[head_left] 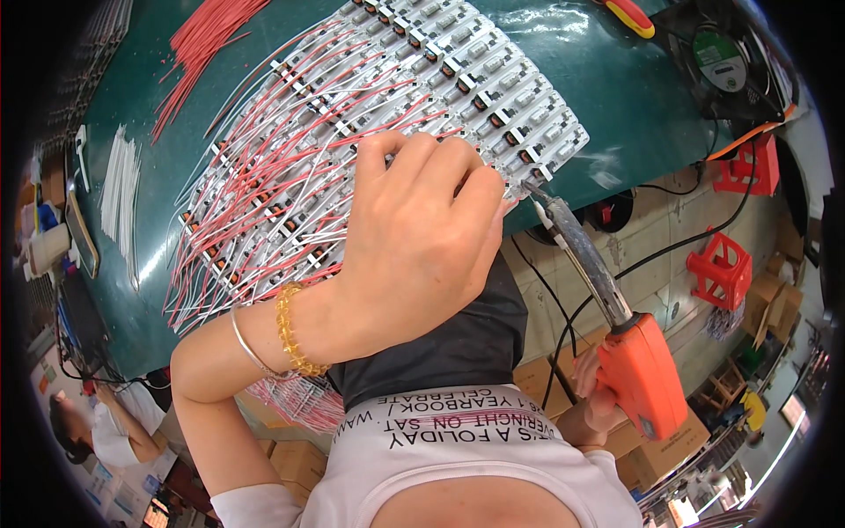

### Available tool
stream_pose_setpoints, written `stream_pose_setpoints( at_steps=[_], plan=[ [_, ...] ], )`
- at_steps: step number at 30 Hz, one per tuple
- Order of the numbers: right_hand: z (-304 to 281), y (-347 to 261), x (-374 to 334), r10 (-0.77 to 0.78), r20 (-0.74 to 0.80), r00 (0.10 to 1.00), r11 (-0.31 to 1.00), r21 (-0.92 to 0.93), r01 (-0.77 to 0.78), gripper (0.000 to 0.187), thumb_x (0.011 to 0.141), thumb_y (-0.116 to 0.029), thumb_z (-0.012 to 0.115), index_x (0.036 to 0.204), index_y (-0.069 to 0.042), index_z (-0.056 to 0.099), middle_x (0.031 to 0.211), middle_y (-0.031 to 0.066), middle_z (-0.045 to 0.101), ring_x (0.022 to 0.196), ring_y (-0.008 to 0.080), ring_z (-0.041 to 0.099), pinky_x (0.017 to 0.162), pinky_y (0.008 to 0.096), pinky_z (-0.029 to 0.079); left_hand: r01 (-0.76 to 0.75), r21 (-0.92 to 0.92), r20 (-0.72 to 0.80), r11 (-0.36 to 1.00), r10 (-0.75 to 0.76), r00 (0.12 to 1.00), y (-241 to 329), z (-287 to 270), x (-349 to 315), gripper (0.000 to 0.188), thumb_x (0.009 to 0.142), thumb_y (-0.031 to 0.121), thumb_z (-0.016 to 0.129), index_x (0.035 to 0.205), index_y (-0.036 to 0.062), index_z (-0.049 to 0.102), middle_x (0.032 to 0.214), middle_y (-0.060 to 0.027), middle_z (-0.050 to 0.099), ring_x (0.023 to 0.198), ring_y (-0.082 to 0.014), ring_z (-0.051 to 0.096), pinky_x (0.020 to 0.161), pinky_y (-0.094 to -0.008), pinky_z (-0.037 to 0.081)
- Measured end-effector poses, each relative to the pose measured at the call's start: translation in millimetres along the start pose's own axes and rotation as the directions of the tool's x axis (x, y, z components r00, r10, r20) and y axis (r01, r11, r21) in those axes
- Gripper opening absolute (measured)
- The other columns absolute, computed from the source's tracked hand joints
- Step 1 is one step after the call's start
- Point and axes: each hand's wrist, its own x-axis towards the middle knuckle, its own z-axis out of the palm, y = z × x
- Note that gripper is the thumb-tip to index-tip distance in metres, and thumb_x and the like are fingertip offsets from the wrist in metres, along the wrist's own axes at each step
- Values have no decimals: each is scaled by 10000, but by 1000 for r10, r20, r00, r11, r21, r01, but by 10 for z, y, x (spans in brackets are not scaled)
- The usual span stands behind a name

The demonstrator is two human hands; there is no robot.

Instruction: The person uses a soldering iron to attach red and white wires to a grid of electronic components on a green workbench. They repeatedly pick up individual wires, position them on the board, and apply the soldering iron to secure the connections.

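Rows of small silver-white electrical parts (502,84) lie side by side on the green table (607,97). Red and white wires (290,158) run from many of them in a loose tangle at the left. My left hand (427,233) is over the front rows, its fingers curled down among the parts; what they pinch is hidden beneath the hand. My right hand (594,392) grips the orange handle of a soldering gun (649,378). The gun's barrel slants up and left, its thin tip close to the end part of the front row, beside my left fingers; I cannot tell whether it touches.
Cut red wires (198,48) and white wires (121,198) lie in bundles on the left. A black fan (722,70) and a red-yellow tool handle (631,16) are at far right. Black cable (651,264) loops past red stools (722,268). Another person (114,422) sits at lower left.
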Motion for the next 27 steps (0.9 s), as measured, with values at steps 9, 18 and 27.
stream_pose_setpoints(
  at_steps=[9, 18, 27],
  plan=[
    [168, 146, 177, -124, -100, 987, 916, 371, 153, 829, 849, -614, 616, 1279, 73, 438, 492, -41, 438, 407, 87, 419, 448, 250, 393, -13, -37, -48, 999, 11, 999, 1, -45, 2, 171, 703, 7, 736, 750, 74, 586, 843, -40, 595, 774, -247, 548, 777, -378, 383],
    [319, -121, 643, -236, -169, 957, 842, 457, 288, 744, 913, -526, 583, 1328, 66, 408, 529, -13, 421, 433, 90, 392, 456, 250, 400, 377, 265, -329, 888, -284, 901, -1186, -1300, -61, 159, 886, 121, 663, 794, -4, 633, 679, -51, 597, 618, -120, 537, 586, -288, 408],
    [384, -65, 715, -287, -222, 932, 831, 427, 357, 714, 924, -454, 608, 1311, 102, 385, 535, -1, 418, 428, 90, 404, 449, 232, 397, 535, 135, 62, 834, -546, 836, -1066, -1200, -356, 479, 749, 327, 801, 1044, 4, 607, 903, -144, 606, 835, -288, 577, 753, -367, 454]
  ],
)
